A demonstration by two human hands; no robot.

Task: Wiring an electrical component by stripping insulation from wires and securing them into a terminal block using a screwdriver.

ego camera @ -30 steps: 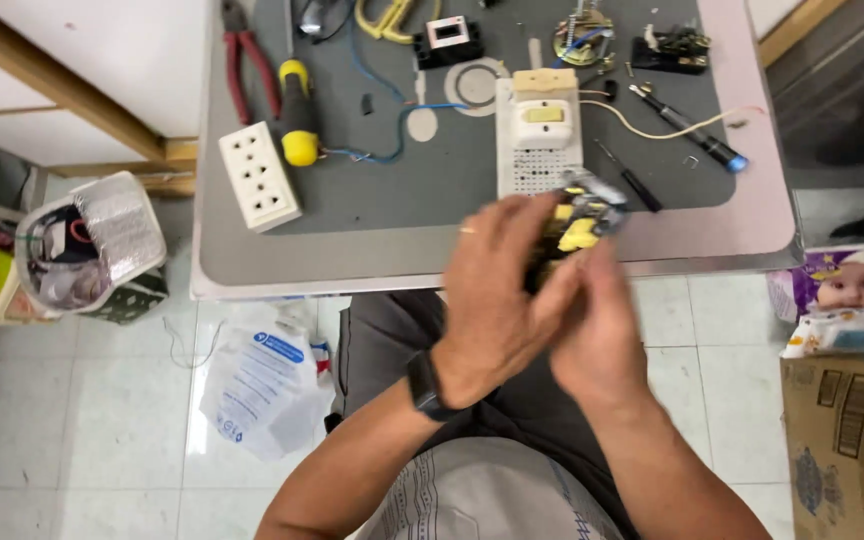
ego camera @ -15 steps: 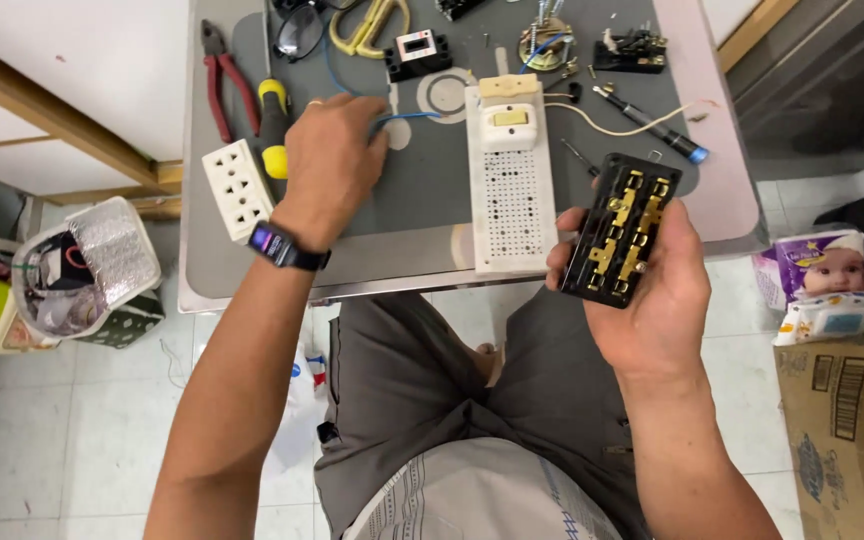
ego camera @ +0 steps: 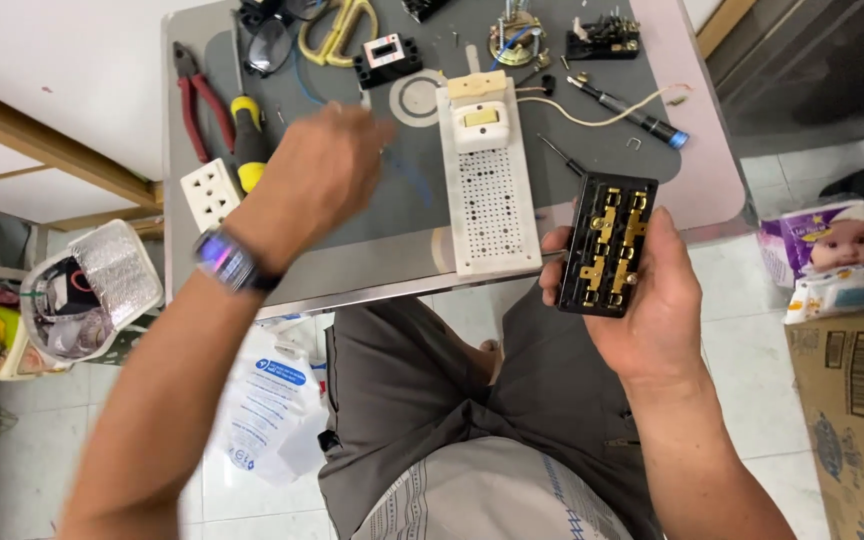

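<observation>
The right hand (ego camera: 642, 300) was closed around a black socket insert (ego camera: 609, 245), gripping it by its edges and holding it face-up above the lap, just off the near edge of the grey table (ego camera: 352, 270); its brass contact strips lay exposed, so the unit had been taken out of its housing. The left hand (ego camera: 317, 175) hung over the tabletop with fingers loosely curled and blurred; nothing could be seen in it, and whether it pinched a small part could not be determined. Nearest it lay a yellow-handled screwdriver (ego camera: 245, 135), red pliers (ego camera: 197, 95) and a white wall socket (ego camera: 211, 194). The cream perforated housing (ego camera: 489, 190) lay flat on the table, separate from the insert. Judged from this, disassembly was complete; refitting remained outstanding.
</observation>
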